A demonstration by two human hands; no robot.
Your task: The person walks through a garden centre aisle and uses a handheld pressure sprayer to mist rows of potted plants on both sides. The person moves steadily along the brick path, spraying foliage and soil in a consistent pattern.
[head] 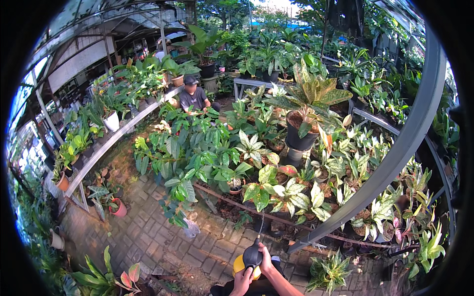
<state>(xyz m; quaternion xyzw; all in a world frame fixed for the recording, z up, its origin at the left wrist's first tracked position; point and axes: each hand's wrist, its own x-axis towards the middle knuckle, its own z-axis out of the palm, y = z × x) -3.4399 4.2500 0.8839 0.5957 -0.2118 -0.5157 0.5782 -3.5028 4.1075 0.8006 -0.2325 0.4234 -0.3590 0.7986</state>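
Note:
Both hands are at the bottom centre, around a black bulb-shaped applicator [253, 254] with a thin nozzle [262, 224] pointing away from me. My right hand [266, 259] wraps its right side. Lower down, my left hand [242, 282] holds its near end with the thumb on top. Partly hidden beneath the applicator is a round yellow object [239, 265]; I cannot tell what it is. The nozzle's tip reaches towards a variegated aglaonema [258, 195] at the near edge of the plant bench.
A slanted metal post [385, 162] crosses the right side. A large potted plant [303, 135] rises above several smaller aglaonemas. Ahead, a person [193, 97] in a dark cap sits low behind leafy plants. Brick paving [218, 244] runs left towards a pink pot [118, 208] and a metal bench [111, 142].

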